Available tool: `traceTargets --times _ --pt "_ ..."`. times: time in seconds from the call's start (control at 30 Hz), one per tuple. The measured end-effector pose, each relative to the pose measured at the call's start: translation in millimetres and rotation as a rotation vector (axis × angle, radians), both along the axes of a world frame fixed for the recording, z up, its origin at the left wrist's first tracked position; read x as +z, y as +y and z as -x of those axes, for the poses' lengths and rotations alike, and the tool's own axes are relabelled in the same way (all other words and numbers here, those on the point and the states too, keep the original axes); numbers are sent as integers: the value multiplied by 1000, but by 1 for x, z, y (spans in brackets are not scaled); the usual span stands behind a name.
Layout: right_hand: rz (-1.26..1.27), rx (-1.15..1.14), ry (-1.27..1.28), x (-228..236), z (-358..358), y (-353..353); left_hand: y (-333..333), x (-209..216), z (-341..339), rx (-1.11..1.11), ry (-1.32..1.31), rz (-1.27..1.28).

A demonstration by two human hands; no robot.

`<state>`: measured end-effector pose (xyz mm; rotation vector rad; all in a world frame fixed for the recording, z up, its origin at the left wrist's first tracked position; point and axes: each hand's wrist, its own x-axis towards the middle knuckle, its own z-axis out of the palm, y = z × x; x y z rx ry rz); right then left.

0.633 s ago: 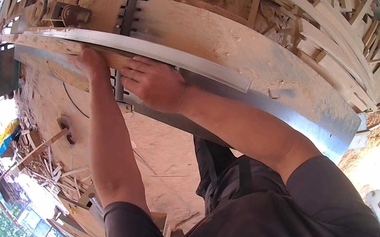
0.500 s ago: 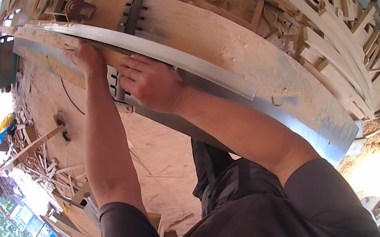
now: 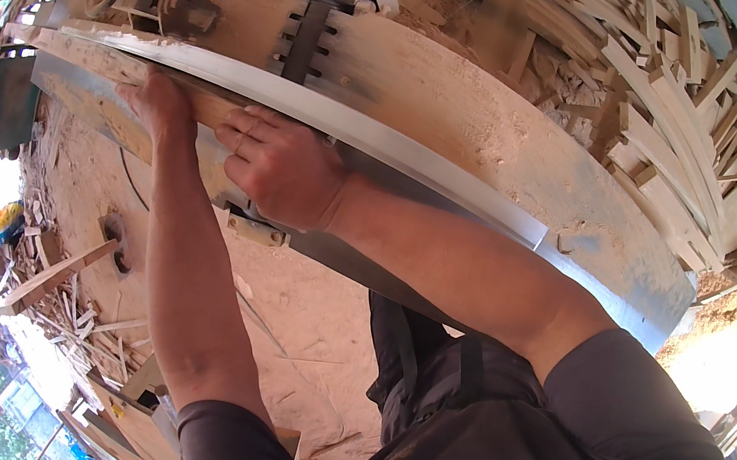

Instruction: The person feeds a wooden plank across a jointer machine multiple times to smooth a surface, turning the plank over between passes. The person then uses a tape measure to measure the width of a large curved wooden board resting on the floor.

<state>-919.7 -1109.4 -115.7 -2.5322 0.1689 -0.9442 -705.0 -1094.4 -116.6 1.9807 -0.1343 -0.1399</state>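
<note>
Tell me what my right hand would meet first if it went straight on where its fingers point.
Most likely your left hand, just ahead along the wooden board; how they line up in depth is unclear.

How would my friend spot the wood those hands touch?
Find the dusty machine table, then the pale rail along it. The wooden board follows the rail's near side. Unlike the scrap pile, it has the left hand and right hand on it.
</note>
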Motion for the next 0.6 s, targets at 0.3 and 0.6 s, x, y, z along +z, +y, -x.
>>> traceTargets --times 0.3,0.6 --pt "-18 -14 9 -2 -31 -7 -9 -23 -49 -12 -77 -98" --pt "-54 -65 82 -4 -97 -2 -15 -60 -113 -112 -242 -175"
